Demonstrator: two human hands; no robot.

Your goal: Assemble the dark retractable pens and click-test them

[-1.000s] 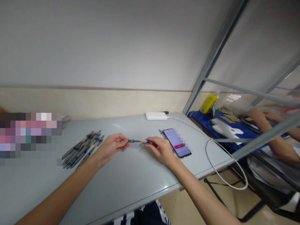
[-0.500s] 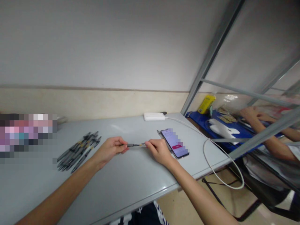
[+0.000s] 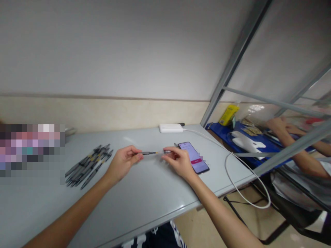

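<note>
A slim grey-and-black pen (image 3: 148,153) with a small yellow band and a clear section is held level just above the table. My left hand (image 3: 124,160) pinches its left end between thumb and fingers. At the other end, my right hand (image 3: 178,160) has its index finger and thumb around the pen, looser than my left; the exact contact is hard to see. Several similar pens (image 3: 89,165) lie in a loose pile left of my left hand. A phone (image 3: 198,162) with a lit screen lies just right of my right hand.
A white power bank (image 3: 170,128) sits at the table's back, its white cable (image 3: 226,175) looping over the right edge. A metal frame post (image 3: 232,69) rises at the right. Beyond it, another person's arms (image 3: 289,137) work over a blue table (image 3: 219,132) with a yellow packet (image 3: 229,114).
The pen and both hands have risen slightly in view. My right hand's fingers have loosened and spread from a tight pinch at the pen's right end, baring more of that end.
</note>
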